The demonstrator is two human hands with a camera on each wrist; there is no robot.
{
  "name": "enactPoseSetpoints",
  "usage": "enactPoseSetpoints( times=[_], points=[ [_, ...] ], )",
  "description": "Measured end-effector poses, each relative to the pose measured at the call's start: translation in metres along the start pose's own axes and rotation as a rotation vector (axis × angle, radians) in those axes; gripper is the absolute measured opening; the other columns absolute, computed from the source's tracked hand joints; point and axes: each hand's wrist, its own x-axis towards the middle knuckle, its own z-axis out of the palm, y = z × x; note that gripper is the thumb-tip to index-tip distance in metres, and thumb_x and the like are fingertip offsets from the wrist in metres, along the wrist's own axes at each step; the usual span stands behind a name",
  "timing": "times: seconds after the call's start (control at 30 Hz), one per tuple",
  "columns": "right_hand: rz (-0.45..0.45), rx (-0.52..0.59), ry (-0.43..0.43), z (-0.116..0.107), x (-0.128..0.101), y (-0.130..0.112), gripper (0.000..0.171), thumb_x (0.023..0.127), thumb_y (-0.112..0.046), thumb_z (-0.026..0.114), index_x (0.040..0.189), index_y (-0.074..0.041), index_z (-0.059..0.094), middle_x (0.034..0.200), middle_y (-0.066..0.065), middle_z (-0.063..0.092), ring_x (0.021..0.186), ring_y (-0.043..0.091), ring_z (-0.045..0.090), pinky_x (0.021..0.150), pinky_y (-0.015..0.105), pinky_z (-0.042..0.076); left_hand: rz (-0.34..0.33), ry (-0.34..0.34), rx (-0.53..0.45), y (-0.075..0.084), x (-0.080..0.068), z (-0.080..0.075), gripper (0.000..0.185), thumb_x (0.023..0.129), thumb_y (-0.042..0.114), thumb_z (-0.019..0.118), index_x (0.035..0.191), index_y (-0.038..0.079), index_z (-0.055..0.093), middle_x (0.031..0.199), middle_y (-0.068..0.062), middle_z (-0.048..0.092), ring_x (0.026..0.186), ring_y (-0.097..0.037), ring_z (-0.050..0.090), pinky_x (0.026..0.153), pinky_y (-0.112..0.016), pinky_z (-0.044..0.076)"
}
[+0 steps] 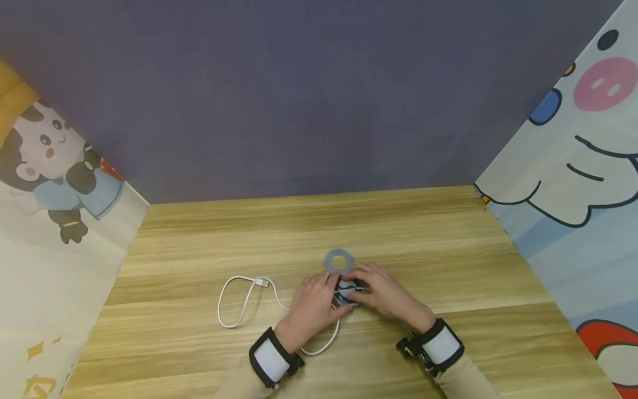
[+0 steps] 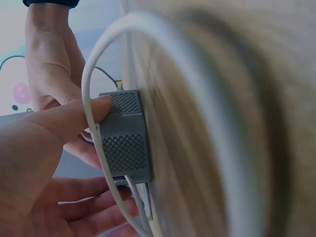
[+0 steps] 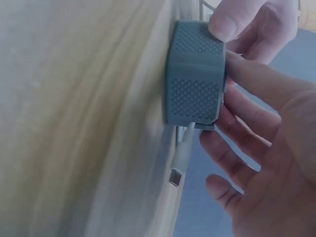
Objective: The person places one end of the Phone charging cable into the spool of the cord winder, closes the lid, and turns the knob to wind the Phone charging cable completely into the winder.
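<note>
Head view: grey case (image 1: 346, 292) seemingly between left hand (image 1: 313, 308), right hand (image 1: 385, 293).

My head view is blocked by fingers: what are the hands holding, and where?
Both hold the grey box on the table: left hand and right hand fingers on opposite sides. The white cable runs from it.

I see a grey, dimpled cable case (image 3: 195, 81) lying flat on the tabletop (image 1: 399, 233). A white cable (image 1: 239, 302) runs from it, looping leftward. Its grey ring lid (image 1: 339, 261) lies just behind.
</note>
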Motion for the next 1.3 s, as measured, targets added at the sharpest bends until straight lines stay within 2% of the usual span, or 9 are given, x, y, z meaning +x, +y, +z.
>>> enactPoseSetpoints(
  times=[0.07,0.2,0.3,0.47,0.57,0.7,0.9,1.3],
  points=[
    [-0.031,0.009,0.008,-0.002,0.002,0.002,0.033,0.094,-0.026,0.076,0.124,-0.013,0.072,0.122,0.0,0.068,0.116,0.024,0.062,0.102,0.053,0.05,-0.003,0.0,0.007,0.001,0.001,-0.001,0.074,0.085,0.054,0.08,0.133,0.0,0.065,0.128,-0.018,0.068,0.113,-0.028,0.069,0.096,-0.042,0.058],
    [-0.093,0.09,0.06,-0.005,0.007,0.009,0.026,0.096,-0.02,0.074,0.12,-0.009,0.073,0.113,0.002,0.067,0.099,0.019,0.063,0.085,0.04,0.055,-0.009,-0.017,0.033,0.004,0.002,-0.003,0.074,0.084,0.054,0.081,0.131,-0.001,0.065,0.13,-0.018,0.067,0.112,-0.027,0.069,0.095,-0.041,0.058],
    [-0.09,0.139,0.091,-0.005,0.015,0.015,0.023,0.1,-0.017,0.07,0.12,-0.006,0.071,0.111,0.004,0.067,0.093,0.018,0.061,0.078,0.035,0.056,-0.021,-0.028,0.044,0.005,0.003,-0.004,0.074,0.084,0.054,0.081,0.131,-0.001,0.066,0.13,-0.018,0.067,0.112,-0.027,0.069,0.095,-0.039,0.058],
    [-0.029,0.084,0.102,-0.002,0.03,0.024,0.028,0.102,-0.018,0.066,0.127,-0.004,0.068,0.119,0.006,0.067,0.108,0.023,0.063,0.093,0.044,0.056,-0.039,-0.034,0.034,0.006,0.003,-0.002,0.072,0.084,0.054,0.081,0.13,0.0,0.066,0.129,-0.017,0.067,0.114,-0.027,0.068,0.097,-0.04,0.057],
    [0.011,0.048,0.104,0.001,0.04,0.027,0.034,0.104,-0.02,0.064,0.133,-0.002,0.065,0.128,0.011,0.065,0.122,0.031,0.06,0.104,0.052,0.05,-0.042,-0.034,0.032,0.006,0.003,-0.001,0.071,0.085,0.054,0.081,0.13,0.0,0.066,0.128,-0.016,0.068,0.115,-0.028,0.068,0.098,-0.041,0.057],
    [0.052,-0.007,0.082,0.006,0.052,0.031,0.043,0.106,-0.026,0.06,0.141,-0.001,0.06,0.14,0.018,0.06,0.132,0.038,0.054,0.112,0.057,0.043,-0.048,-0.039,0.032,0.005,0.002,0.0,0.072,0.086,0.054,0.08,0.132,0.0,0.066,0.129,-0.017,0.067,0.117,-0.028,0.067,0.099,-0.042,0.057],
    [0.055,-0.029,0.057,0.007,0.059,0.029,0.045,0.105,-0.026,0.06,0.141,0.001,0.06,0.143,0.021,0.057,0.135,0.041,0.051,0.114,0.061,0.038,-0.062,-0.05,0.013,0.006,0.001,0.001,0.073,0.086,0.053,0.079,0.134,-0.001,0.064,0.133,-0.018,0.065,0.12,-0.03,0.066,0.1,-0.044,0.056],
    [0.073,-0.04,0.035,0.007,0.061,0.027,0.043,0.104,-0.027,0.062,0.139,-0.001,0.062,0.14,0.019,0.058,0.132,0.039,0.053,0.112,0.061,0.04,-0.061,-0.041,0.018,0.006,0.0,0.003,0.073,0.086,0.053,0.079,0.134,0.0,0.064,0.133,-0.016,0.065,0.117,-0.028,0.067,0.097,-0.044,0.057]
  ],
)
